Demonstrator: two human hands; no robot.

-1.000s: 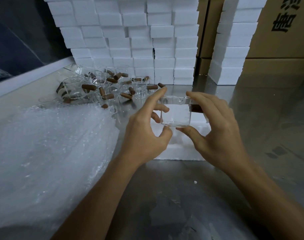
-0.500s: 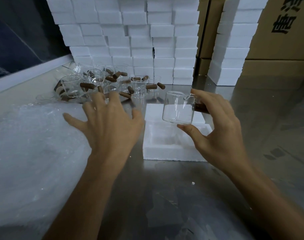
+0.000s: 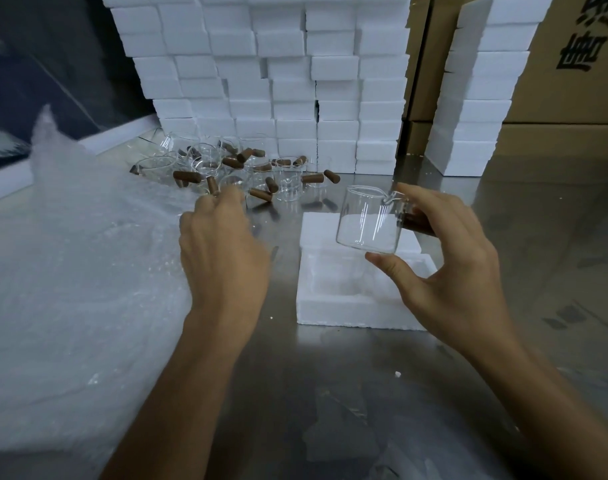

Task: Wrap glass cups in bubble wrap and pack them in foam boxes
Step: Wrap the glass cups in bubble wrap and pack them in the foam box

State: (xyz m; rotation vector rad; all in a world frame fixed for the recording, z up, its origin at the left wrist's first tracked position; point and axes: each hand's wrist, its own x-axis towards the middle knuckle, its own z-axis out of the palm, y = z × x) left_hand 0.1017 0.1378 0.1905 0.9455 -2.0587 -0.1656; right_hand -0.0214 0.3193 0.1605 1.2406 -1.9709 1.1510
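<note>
My right hand [image 3: 444, 265] grips a clear glass cup [image 3: 368, 220] by its brown handle side, thumb under the base, and holds it tilted above an open white foam box [image 3: 347, 306] on the steel table. My left hand [image 3: 222, 251] reaches over the right edge of a large sheet of bubble wrap [image 3: 80, 271], with its fingers curled down onto the wrap and their tips hidden. The wrap's far left corner stands up off the table.
A cluster of several glass cups with brown handles [image 3: 226, 168] lies behind my left hand. A wall of stacked white foam boxes [image 3: 278, 81] stands at the back, a second stack [image 3: 475, 98] and cardboard cartons [image 3: 572, 81] at the right.
My left hand let go of the cup, swung left and curled onto the bubble wrap's edge; the wrap's far corner has lifted. My right hand still holds the cup, now slightly tilted.
</note>
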